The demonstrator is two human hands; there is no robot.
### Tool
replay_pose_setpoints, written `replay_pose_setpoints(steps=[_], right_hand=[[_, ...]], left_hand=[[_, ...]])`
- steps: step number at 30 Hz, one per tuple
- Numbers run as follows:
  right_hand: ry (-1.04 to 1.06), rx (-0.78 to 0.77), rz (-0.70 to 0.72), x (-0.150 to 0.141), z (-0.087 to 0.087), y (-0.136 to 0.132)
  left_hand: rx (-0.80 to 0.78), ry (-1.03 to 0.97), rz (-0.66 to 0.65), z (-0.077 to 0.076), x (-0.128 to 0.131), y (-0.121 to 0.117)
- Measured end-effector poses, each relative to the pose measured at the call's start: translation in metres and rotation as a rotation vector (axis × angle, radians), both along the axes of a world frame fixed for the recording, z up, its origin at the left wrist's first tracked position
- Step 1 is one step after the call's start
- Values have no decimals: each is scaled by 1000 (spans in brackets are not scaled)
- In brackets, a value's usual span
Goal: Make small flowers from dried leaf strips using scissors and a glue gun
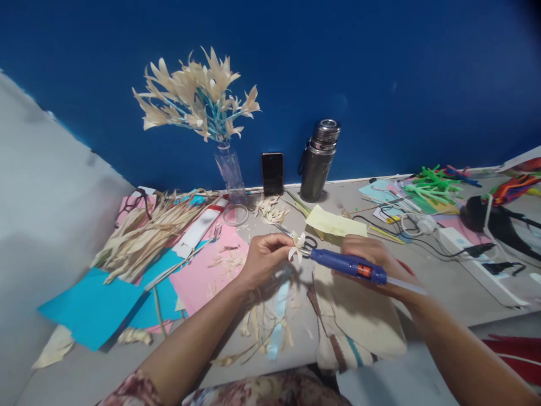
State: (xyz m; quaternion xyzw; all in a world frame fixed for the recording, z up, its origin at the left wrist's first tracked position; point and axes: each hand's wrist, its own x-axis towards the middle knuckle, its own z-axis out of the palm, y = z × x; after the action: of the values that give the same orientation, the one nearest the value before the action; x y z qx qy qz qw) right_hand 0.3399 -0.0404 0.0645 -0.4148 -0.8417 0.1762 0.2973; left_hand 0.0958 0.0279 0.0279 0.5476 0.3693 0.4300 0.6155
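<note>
My left hand [264, 258] pinches a small cream husk flower [298, 246] by its stem, just above the table. My right hand [374, 260] is wrapped round a blue glue gun [349, 265], whose nozzle points left and sits right at the flower's base. A clear glue stick [408, 286] pokes out of the gun's back end. Under the flower lie scissors [310, 243], partly hidden. Both hands hover over a cream cloth [363, 321] with a striped edge.
A vase of cream flowers [198, 96] with blue stems, a phone [272, 173] and a steel flask [318, 159] stand by the blue wall. Dried husk strips [143, 234], blue and pink paper [93, 310] lie left. Cables, a power strip [477, 259] and pipe cleaners [431, 183] lie right.
</note>
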Motion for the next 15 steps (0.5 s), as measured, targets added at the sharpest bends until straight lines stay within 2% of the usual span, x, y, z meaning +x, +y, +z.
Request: replay_pose_setpoints(steps=[15], right_hand=[[-24, 13, -14, 0, -4, 2]], left_hand=[[31, 11, -2, 1, -1, -3]])
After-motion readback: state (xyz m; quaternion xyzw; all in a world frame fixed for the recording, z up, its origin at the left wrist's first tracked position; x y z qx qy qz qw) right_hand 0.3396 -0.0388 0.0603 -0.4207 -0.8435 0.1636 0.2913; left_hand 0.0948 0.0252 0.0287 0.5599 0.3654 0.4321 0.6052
